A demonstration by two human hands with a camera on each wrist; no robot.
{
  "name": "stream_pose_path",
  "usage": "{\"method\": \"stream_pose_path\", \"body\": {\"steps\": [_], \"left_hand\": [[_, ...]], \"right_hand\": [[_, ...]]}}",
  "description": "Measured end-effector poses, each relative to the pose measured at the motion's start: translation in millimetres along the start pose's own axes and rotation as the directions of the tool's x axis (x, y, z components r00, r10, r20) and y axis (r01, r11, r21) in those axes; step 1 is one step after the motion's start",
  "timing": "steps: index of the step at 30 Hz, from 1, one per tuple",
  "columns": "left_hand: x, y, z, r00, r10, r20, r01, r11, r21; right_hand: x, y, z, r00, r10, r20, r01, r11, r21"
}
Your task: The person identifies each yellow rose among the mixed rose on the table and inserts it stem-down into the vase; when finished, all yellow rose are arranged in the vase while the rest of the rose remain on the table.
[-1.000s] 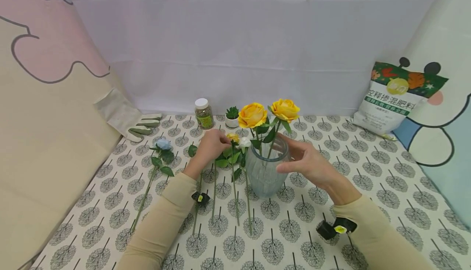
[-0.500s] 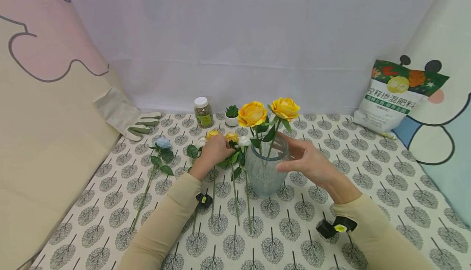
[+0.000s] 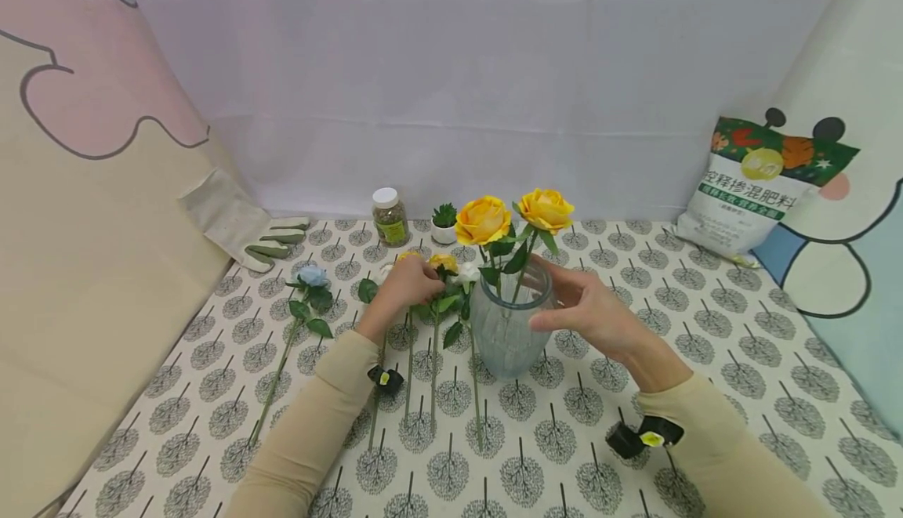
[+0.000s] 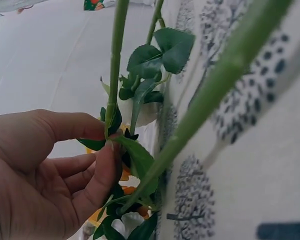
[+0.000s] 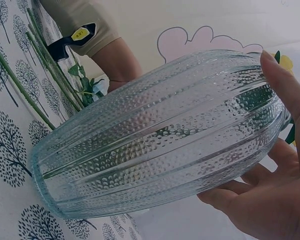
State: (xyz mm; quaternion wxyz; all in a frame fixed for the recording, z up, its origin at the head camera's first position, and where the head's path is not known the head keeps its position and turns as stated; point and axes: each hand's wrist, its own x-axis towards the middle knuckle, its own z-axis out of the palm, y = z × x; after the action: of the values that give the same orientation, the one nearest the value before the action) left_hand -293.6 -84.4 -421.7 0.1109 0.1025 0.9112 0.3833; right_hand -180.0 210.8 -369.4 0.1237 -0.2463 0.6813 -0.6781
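The person wears long, plain beige sleeves: in the head view the left sleeve (image 3: 310, 424) lies at 7 o'clock, the right sleeve (image 3: 734, 447) at 4. Each ends at the wrist in a simple cuff. Beside the cuffs sit small, boxy black devices, the left unit (image 3: 393, 382) at 7 o'clock, the right unit (image 3: 624, 441) between 4 and 5, both with bright yellow labels (image 3: 652, 440). Toward 11 o'clock in the right wrist view, the left label's dark characters are too small to read. Both hands (image 3: 596, 314) are bare.
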Motion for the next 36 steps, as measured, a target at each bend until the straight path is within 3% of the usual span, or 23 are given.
{"method": "stream_pose_path", "body": {"steps": [5, 9, 14, 17, 19, 26, 31, 32, 34, 36], "left_hand": [[-1.7, 1.1, -12.1, 0.999, 0.025, 0.029, -0.022, 0.996, -0.088], [-6.2, 3.9, -24.6, 0.999, 0.006, 0.037, 0.001, 0.982, -0.189], [-14.1, 8.8, -41.2, 1.000, 0.007, 0.014, -0.003, 0.975, -0.220], [-15.8, 10.2, -48.4, 1.000, 0.014, 0.026, -0.006, 0.955, -0.295], [-16.3, 11.4, -51.6, 0.999, 0.014, 0.040, 0.002, 0.926, -0.376], [-22.3, 17.1, -60.8, 0.999, 0.009, 0.054, 0.027, 0.778, -0.627], [-28.5, 17.9, -68.7, 0.997, 0.070, 0.017, -0.039, 0.729, -0.684], [-29.6, 18.2, -70.1, 0.996, 0.089, 0.009, -0.057, 0.711, -0.701], [-31.3, 18.6, -72.7, 0.990, 0.144, 0.000, -0.096, 0.661, -0.744], [-33.5, 20.5, -75.2, 0.979, 0.205, -0.005, -0.128, 0.592, -0.795]], "right_hand": [[-0.2, -1, 1, 1.000, 0.002, -0.005, -0.002, 1.000, 0.002], [0.4, 0, 0, 1.000, -0.001, -0.010, 0.001, 1.000, -0.004], [0.9, 1, 0, 1.000, -0.001, -0.011, 0.001, 1.000, -0.012], [0.5, 0, 0, 1.000, 0.002, -0.011, -0.002, 1.000, -0.012], [0.3, -1, 1, 1.000, 0.003, -0.011, -0.003, 1.000, -0.013], [0.1, -2, 2, 1.000, 0.006, -0.010, -0.006, 1.000, -0.012], [0.1, -2, 2, 1.000, 0.010, -0.009, -0.010, 1.000, -0.009], [0.0, -2, 2, 1.000, 0.010, -0.009, -0.011, 1.000, -0.008], [-0.1, -1, 2, 1.000, 0.009, -0.009, -0.009, 1.000, -0.005], [-0.3, -1, 1, 1.000, 0.007, -0.008, -0.007, 1.000, -0.006]]}}
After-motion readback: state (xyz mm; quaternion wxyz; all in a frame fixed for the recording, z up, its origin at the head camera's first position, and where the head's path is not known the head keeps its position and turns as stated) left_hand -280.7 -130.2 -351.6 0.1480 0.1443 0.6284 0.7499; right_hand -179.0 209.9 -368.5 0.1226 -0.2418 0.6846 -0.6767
